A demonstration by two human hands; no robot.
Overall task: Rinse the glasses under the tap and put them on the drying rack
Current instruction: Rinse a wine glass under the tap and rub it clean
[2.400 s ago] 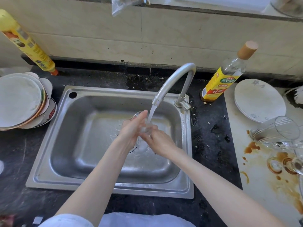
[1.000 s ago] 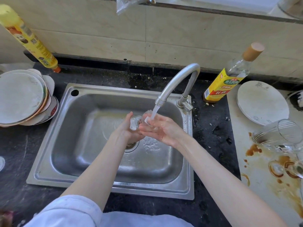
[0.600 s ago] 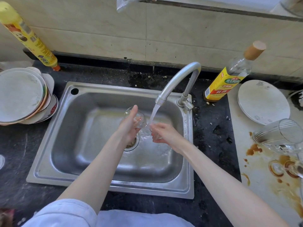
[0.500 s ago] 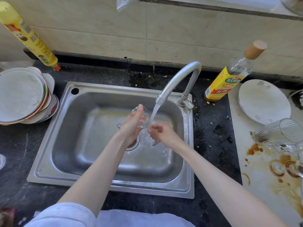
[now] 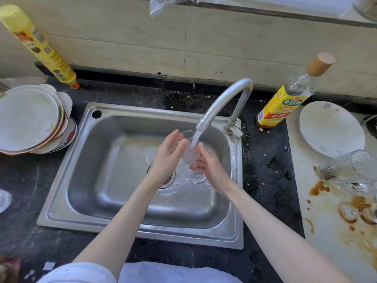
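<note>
A clear stemmed glass [image 5: 190, 155] is held over the steel sink [image 5: 114, 201], directly under water running from the curved tap [image 5: 222, 103]. Its rim tilts up and to the left, and its round foot points down toward the drain. My left hand [image 5: 168, 154] cups the bowl, with the thumb across its front. My right hand [image 5: 208, 168] pinches the stem just above the foot. Several other glasses [image 5: 355, 168] lie on the stained board at the right. No drying rack is in view.
Stacked plates [image 5: 28, 119] sit left of the sink, with a glass foot [image 5: 4, 201] at the left edge. A yellow-labelled bottle [image 5: 285, 107] and a white plate [image 5: 330, 127] stand to the right, and a yellow tube [image 5: 40, 45] leans on the wall.
The glass has been turned under the stream, and its foot now points down. My right hand slid from the bowl to the stem. My left hand stays on the bowl.
</note>
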